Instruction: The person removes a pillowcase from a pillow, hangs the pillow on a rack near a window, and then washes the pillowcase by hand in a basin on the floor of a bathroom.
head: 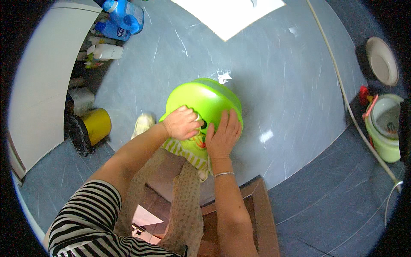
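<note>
A glossy bright green plastic object [199,96] with a rounded shell, possibly a basin or a seat, is between my hands. At its near side hangs a cloth [189,153] with green and white stripes and a coloured print. My left hand [183,123] is curled into a fist, bunching the upper part of the cloth against the plastic; something small and black shows beside its fingers. Flat on the right side of the shell lies my right hand [224,133], thumb and fingers apart. The underside of the green object is hidden.
Blue plastic bottles [128,17], a white bottle [109,51] and a yellow bin [98,125] with a black liner line the left. On the right are a pale hose [335,69], an oval basin [382,61] and a light green bucket [383,141]. A wooden door frame [268,218] stands below.
</note>
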A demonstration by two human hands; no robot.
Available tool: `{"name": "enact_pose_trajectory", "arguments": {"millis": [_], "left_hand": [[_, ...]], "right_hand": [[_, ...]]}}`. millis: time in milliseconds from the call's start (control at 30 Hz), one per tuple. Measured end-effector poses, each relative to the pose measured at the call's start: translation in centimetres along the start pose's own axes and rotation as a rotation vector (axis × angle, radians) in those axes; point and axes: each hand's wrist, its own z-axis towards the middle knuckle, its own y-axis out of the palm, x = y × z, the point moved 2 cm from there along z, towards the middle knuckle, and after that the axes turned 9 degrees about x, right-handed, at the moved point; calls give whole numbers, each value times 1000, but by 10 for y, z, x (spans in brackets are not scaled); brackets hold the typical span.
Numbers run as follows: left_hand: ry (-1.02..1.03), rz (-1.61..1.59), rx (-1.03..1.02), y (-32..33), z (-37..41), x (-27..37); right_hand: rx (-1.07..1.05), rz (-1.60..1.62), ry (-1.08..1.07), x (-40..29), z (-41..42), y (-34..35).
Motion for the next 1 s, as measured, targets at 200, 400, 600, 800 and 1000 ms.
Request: {"name": "enact_pose_trajectory", "arguments": {"millis": [200, 400, 600, 800, 1000], "left_hand": [[16, -78, -215, 2, -2, 1], [133, -199, -354, 0, -5, -9], [312, -241, -436, -4, 12, -21], [232, -281, -790, -5, 39, -12], [304, -419, -858, 9, 82, -14]], "right_hand": [[-119, -147, 155, 0, 38, 15], [-237, -173, 212, 5, 40, 22], [-277, -164, 229, 10, 43, 19], [-334, -164, 202, 11, 50, 15], [-490, -79, 205, 12, 53, 8]]}}
